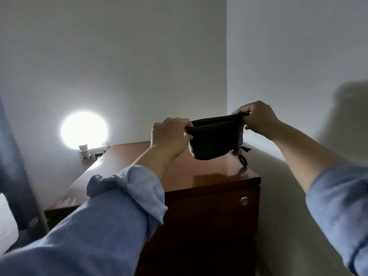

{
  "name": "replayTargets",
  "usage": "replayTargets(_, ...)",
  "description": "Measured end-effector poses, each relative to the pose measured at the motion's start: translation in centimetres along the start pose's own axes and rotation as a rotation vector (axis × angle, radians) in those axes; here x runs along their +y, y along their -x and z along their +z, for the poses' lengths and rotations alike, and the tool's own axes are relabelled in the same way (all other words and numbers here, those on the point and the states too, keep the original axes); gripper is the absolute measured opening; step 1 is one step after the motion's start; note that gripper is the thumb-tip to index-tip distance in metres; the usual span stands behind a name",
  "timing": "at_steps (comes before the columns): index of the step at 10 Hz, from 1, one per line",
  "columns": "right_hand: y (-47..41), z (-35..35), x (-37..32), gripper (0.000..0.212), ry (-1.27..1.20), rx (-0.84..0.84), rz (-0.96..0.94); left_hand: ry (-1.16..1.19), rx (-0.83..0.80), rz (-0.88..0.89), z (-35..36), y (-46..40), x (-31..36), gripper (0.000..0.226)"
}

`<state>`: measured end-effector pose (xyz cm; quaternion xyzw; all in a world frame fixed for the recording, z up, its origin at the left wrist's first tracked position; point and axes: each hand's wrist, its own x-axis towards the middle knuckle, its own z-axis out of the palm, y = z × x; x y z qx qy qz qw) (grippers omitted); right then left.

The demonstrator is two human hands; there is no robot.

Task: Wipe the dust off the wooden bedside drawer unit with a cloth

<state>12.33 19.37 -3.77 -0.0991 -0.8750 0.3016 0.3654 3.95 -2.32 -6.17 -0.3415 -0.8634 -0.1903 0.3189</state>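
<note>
A dark cloth (214,139) hangs stretched between both hands above the glossy top of the reddish-brown wooden drawer unit (199,170). My left hand (170,137) pinches its left upper edge. Its right upper edge is gripped by my right hand (255,118). The cloth sags in a folded pouch shape, its lowest part just over the unit's top. A small black loop (244,161) dangles from the cloth's right side near the top's right edge. The unit's front shows a round metal lock (243,201).
The unit stands in a white wall corner. A bright round lamp (84,129) glows on the left wall above a socket with plugs (87,154). A blue curtain (12,156) and a white pillow edge (6,222) lie at far left.
</note>
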Motion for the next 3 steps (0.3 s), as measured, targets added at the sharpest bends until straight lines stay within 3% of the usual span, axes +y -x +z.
replayTargets(1, 2.4, 2.1, 2.8, 0.028, 0.063, -0.065, -0.057, -0.103, -0.028, 0.101, 2.1, 3.0, -0.5, 0.021)
replayTargets(2, 5.8, 2.7, 4.8, 0.041, 0.257, -0.251, -0.059, 0.024, -0.131, 0.225, 3.1, 7.1, -1.0, 0.031)
replayTargets(3, 9.0, -0.3, 4.2, 0.046, 0.259, -0.206, -0.129, 0.215, -0.043, 0.279, 2.7, 12.4, -2.5, 0.036)
